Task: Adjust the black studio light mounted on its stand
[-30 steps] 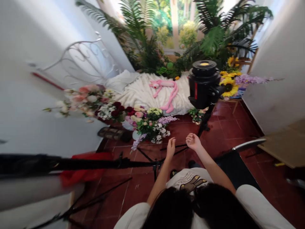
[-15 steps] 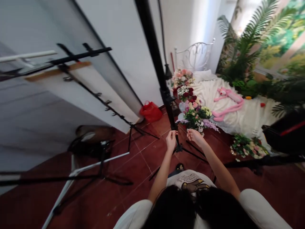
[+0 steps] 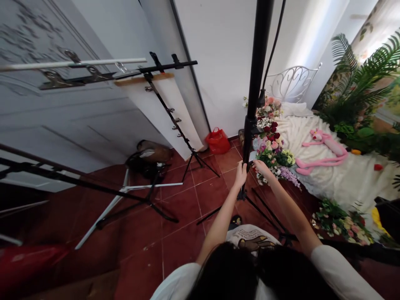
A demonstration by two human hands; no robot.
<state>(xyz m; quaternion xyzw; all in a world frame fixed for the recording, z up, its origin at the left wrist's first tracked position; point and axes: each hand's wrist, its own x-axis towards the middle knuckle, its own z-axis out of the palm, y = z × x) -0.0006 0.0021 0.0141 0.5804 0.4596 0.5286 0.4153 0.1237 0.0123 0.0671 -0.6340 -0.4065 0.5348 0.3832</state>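
Over left of the pole point(image 3: 256, 83) sat a bag point(image 3: 218, 143). Across on the pole's right, a plush toy point(image 3: 333, 146) lay on the bed point(image 3: 350, 181).

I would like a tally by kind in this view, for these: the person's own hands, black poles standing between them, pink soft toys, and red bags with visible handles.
Hands: 2, left hand and right hand
Black pole between them: 1
Pink soft toy: 1
Red bag with visible handles: 1
Total: 5

The head view looks forward and down toward the black pole point(image 3: 252, 100).
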